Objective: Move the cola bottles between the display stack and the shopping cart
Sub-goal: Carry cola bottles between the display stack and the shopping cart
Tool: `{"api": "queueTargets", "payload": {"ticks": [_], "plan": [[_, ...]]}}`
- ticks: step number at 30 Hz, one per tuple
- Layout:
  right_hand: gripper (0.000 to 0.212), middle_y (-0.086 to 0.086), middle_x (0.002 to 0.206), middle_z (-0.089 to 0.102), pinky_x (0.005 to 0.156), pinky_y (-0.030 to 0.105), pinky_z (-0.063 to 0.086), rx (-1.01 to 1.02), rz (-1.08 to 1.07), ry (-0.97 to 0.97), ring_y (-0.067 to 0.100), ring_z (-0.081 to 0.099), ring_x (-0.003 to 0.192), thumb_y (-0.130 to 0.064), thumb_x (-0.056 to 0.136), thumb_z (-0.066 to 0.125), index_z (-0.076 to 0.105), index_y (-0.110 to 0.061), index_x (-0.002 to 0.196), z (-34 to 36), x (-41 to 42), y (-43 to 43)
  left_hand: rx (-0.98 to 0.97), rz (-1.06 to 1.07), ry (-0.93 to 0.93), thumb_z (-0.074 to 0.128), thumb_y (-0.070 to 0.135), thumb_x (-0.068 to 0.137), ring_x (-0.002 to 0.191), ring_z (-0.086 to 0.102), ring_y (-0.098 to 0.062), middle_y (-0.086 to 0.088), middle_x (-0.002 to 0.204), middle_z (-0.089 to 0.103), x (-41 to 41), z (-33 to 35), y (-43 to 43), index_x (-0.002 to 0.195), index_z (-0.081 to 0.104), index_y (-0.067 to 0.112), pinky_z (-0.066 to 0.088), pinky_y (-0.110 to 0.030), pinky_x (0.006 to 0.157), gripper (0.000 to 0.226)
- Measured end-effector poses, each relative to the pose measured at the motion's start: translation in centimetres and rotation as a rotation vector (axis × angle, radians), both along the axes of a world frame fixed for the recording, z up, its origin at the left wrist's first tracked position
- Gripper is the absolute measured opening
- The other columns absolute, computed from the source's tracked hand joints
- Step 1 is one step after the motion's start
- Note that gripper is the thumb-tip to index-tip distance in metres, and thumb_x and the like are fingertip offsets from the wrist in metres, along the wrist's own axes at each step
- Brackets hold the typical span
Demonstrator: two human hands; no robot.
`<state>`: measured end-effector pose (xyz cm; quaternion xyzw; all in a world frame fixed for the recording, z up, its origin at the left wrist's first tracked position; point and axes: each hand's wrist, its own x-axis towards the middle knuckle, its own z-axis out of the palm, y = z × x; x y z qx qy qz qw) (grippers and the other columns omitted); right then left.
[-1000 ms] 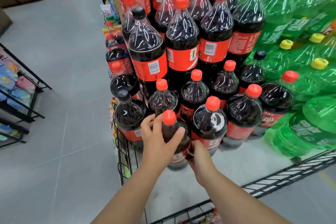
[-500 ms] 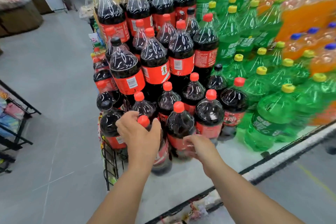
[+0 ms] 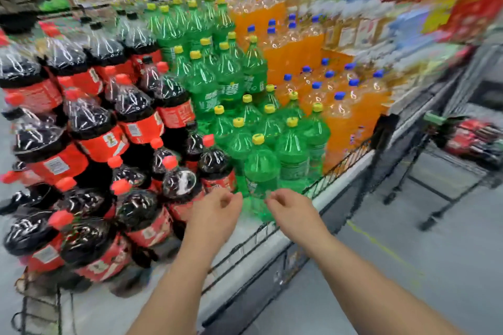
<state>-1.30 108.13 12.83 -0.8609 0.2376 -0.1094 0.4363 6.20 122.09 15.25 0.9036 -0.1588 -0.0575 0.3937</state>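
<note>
The display stack of dark cola bottles [image 3: 100, 141] with red caps and red labels fills the left half of the blurred head view. My left hand [image 3: 217, 209] hovers just right of the front cola bottles, fingers loosely curled, holding nothing. My right hand [image 3: 291, 209] floats beside it in front of a green bottle [image 3: 261, 171], also holding nothing. At the far right stands the shopping cart [image 3: 462, 160], with several cola bottles [image 3: 479, 138] lying inside it.
Green bottles with yellow caps [image 3: 231, 84] and orange bottles with blue caps [image 3: 313, 62] stand right of the cola. A black wire rack edge [image 3: 340, 163] runs along the display's front. Grey floor [image 3: 408, 266] lies between rack and cart. Shelves of goods line the back.
Both hands have let go of the front cola bottle and drawn away to the right. The view has swung right, bringing the cart into sight.
</note>
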Motion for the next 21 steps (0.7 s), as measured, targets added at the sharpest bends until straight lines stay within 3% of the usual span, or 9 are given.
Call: {"api": "queueTargets", "payload": {"ticks": [3, 5, 8, 11, 14, 17, 19, 21], "plan": [[0.029, 0.002, 0.064, 0.052, 0.051, 0.027, 0.031, 0.025, -0.06, 0.002, 0.016, 0.044, 0.06, -0.03, 0.094, 0.048, 0.055, -0.01, 0.075, 0.0, -4.1, -5.1, 0.003, -0.094, -0.013, 0.059, 0.032, 0.092, 0.071, 0.057, -0.024, 0.007, 0.06, 0.056, -2.7, -0.3, -5.3, 0.062, 0.053, 0.02, 0.034, -0.032, 0.062, 0.033], [0.028, 0.002, 0.065, 0.053, 0.05, 0.024, 0.03, 0.046, -0.13, -0.012, 0.014, 0.043, 0.06, -0.031, 0.093, 0.049, 0.058, -0.007, 0.081, -0.2, -6.8, -8.5, 0.018, -0.15, -0.037, 0.059, 0.033, 0.092, 0.068, 0.054, -0.02, 0.008, 0.059, 0.055, -4.2, -0.5, -8.8, 0.061, 0.053, 0.021, 0.031, -0.03, 0.058, 0.034], [0.027, -0.005, 0.057, 0.046, 0.048, 0.019, 0.03, 0.03, -0.219, -0.022, 0.015, 0.042, 0.06, -0.028, 0.093, 0.05, 0.054, -0.011, 0.072, -0.2, -10.4, -13.2, 0.105, -0.227, -0.054, 0.059, 0.035, 0.091, 0.063, 0.05, -0.015, 0.011, 0.06, 0.054, -5.8, -1.0, -13.8, 0.064, 0.051, 0.023, 0.032, -0.03, 0.056, 0.031], [0.022, -0.008, 0.068, 0.057, 0.052, 0.011, 0.036, 0.046, -0.27, 0.021, 0.015, 0.053, 0.068, -0.03, 0.094, 0.049, 0.065, -0.017, 0.086, -0.4, -13.5, -17.8, 0.216, -0.422, -0.061, 0.057, 0.039, 0.091, 0.063, 0.048, -0.005, 0.016, 0.067, 0.055, -6.9, -1.3, -18.9, 0.068, 0.051, 0.027, 0.033, -0.023, 0.053, 0.027], [0.017, -0.01, 0.081, 0.065, 0.068, 0.02, 0.046, 0.092, -0.269, 0.057, 0.013, 0.061, 0.08, -0.031, 0.094, 0.049, 0.064, -0.027, 0.087, -0.3, -15.8, -22.6, 0.282, -0.699, -0.007, 0.056, 0.047, 0.092, 0.071, 0.056, -0.005, 0.012, 0.081, 0.064, -8.0, -1.8, -24.5, 0.078, 0.056, 0.028, 0.042, -0.023, 0.061, 0.024], [0.017, -0.011, 0.079, 0.066, 0.067, 0.015, 0.047, 0.085, -0.298, 0.066, 0.006, 0.062, 0.076, -0.027, 0.094, 0.05, 0.062, -0.029, 0.082, 0.1, -17.1, -27.6, 0.349, -0.844, -0.033, 0.053, 0.053, 0.092, 0.083, 0.06, -0.011, 0.009, 0.09, 0.066, -8.6, -2.1, -30.8, 0.083, 0.057, 0.028, 0.048, -0.026, 0.072, 0.027], [0.018, -0.002, 0.086, 0.07, 0.075, 0.031, 0.053, 0.084, -0.339, 0.067, 0.014, 0.065, 0.082, -0.026, 0.093, 0.05, 0.066, -0.023, 0.086, 0.2, -17.3, -31.1, 0.36, -0.906, -0.049, 0.05, 0.054, 0.093, 0.088, 0.06, -0.012, 0.01, 0.093, 0.065, -8.5, -2.1, -35.2, 0.085, 0.056, 0.029, 0.049, -0.029, 0.078, 0.027], [0.019, -0.006, 0.085, 0.069, 0.079, 0.034, 0.052, 0.073, -0.369, 0.092, 0.016, 0.065, 0.086, -0.027, 0.093, 0.049, 0.066, -0.023, 0.087, 0.4, -17.0, -34.9, 0.401, -0.965, -0.079, 0.047, 0.056, 0.094, 0.088, 0.059, -0.01, 0.011, 0.095, 0.064, -7.8, -1.8, -39.7, 0.091, 0.058, 0.029, 0.049, -0.029, 0.076, 0.029]]}}
